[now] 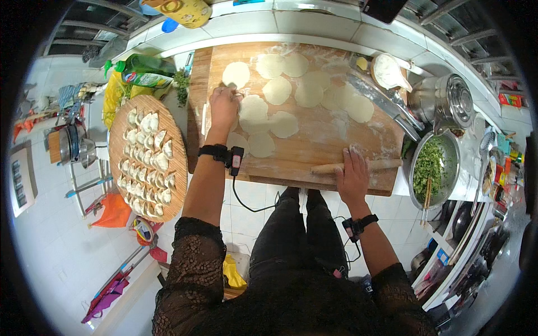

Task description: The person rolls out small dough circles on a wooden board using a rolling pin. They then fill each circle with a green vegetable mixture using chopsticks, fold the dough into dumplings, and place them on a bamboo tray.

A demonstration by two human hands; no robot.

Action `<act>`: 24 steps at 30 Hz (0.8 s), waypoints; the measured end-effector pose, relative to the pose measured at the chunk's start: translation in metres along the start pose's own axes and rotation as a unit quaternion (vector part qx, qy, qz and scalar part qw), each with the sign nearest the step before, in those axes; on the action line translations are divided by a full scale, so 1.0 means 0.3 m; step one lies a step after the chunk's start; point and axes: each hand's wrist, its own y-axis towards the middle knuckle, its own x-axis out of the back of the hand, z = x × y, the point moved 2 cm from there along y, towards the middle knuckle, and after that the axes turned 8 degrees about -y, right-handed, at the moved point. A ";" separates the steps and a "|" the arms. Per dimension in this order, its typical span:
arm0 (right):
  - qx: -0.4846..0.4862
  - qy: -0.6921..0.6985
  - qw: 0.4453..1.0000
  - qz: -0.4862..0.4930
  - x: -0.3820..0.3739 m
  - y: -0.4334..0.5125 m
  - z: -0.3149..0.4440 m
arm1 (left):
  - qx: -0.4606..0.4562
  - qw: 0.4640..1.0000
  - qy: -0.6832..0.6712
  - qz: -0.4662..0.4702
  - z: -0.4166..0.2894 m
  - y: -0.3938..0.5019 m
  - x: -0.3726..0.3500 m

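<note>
A wooden board (311,147) dusted with flour lies before me, with several round dough wrappers (277,90) spread over it, some overlapping. My left hand (225,105) is at the board's left side, its curled fingers at the lower edge of one round wrapper (236,74). Whether they pinch it is hidden. Near the front right edge, my right hand (354,174) lies palm down across a wooden rolling pin (384,164), fingers stretched forward past it. Filled dumplings (145,157) stand in rows on a round woven tray (172,126) to the left.
Right of the board, a steel bowl (454,168) holds chopped green filling (428,161) and chopsticks (427,193). A cleaver (374,94) lies at the board's right, below a bowl of flour (386,70). A lidded steel pot (428,98) stands behind. Green bottles (149,69) stand left.
</note>
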 end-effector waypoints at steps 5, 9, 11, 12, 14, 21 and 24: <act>0.042 0.026 0.999 -0.014 0.037 -0.002 -0.015 | 0.014 0.998 0.048 -0.028 -0.053 -0.005 0.012; 0.072 0.072 0.995 0.015 0.055 -0.004 -0.041 | 0.063 0.987 -0.141 -0.036 -0.147 -0.024 -0.053; 0.068 0.074 0.995 0.003 0.056 0.002 -0.052 | 0.064 0.956 -0.285 -0.035 -0.240 -0.060 -0.124; 0.075 0.083 0.994 0.003 0.052 0.007 -0.056 | 0.061 0.957 -0.281 0.042 -0.297 -0.083 -0.174; 0.082 0.092 0.992 0.003 0.044 0.015 -0.061 | 0.032 0.953 -0.256 0.158 -0.430 -0.133 -0.285; 0.099 0.111 0.988 0.031 0.042 0.013 -0.098 | -0.046 0.968 -0.131 0.211 -0.630 -0.193 -0.503; 0.098 0.116 0.987 0.044 0.060 0.018 -0.106 | -0.087 0.948 -0.034 0.306 -0.586 -0.214 -0.510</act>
